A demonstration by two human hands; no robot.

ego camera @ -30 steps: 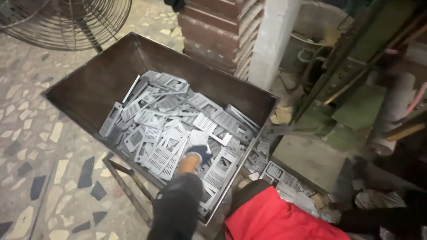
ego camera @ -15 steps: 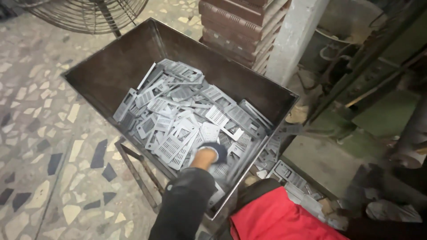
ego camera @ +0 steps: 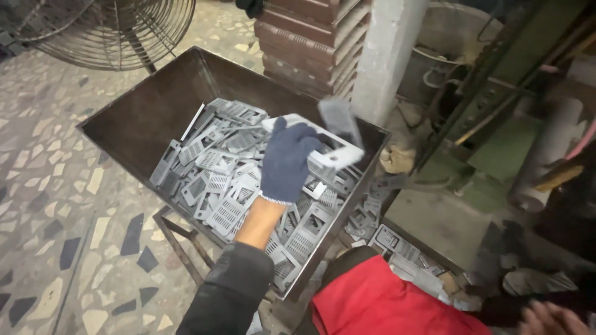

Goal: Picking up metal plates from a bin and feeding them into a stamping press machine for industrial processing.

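My left hand [ego camera: 287, 160], in a dark blue knit glove, is raised above a dark metal bin [ego camera: 139, 108]. It grips a flat grey metal plate [ego camera: 332, 152] with a rectangular cut-out, and a second blurred grey piece [ego camera: 340, 119] sticks up behind it. A heap of similar grey perforated plates [ego camera: 217, 170] fills the bin. My right hand [ego camera: 549, 317] shows bare and blurred at the lower right corner, far from the bin. What it holds cannot be made out.
A floor fan [ego camera: 118, 31] stands at the top left. Stacked brown trays [ego camera: 304, 37] and a concrete pillar [ego camera: 388, 56] rise behind the bin. Green machinery [ego camera: 496, 142] is at the right. Loose plates [ego camera: 397, 242] lie beside the bin, above a red cloth [ego camera: 385, 304].
My left hand has come up out of the heap, lifting a grey plate above the bin. The view has shifted so the bin sits further right.
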